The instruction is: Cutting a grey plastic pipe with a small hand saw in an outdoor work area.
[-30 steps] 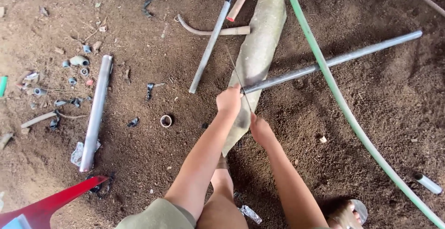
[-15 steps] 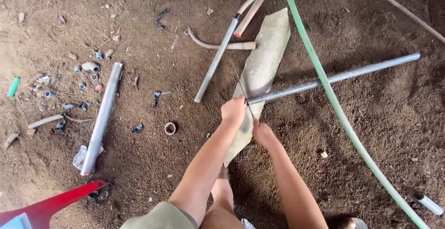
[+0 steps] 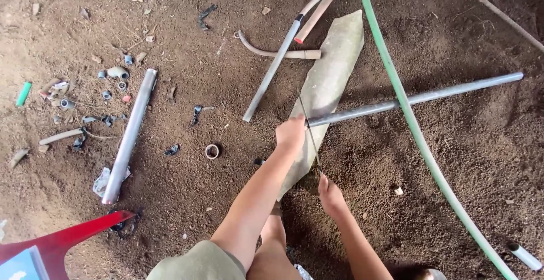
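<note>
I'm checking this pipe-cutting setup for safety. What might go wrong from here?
1. The left hand grips the grey pipe right beside the thin saw blade; a slip could nick the fingers.
2. The pipe rests only on a flat slab and loose dirt, so it may roll or shift.
3. The right hand holds what looks like a bare blade, which could bend.

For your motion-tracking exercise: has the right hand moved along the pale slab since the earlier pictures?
Yes. The right hand has drawn back toward the person along the pale slab, away from the grey pipe that the left hand grips.
</note>
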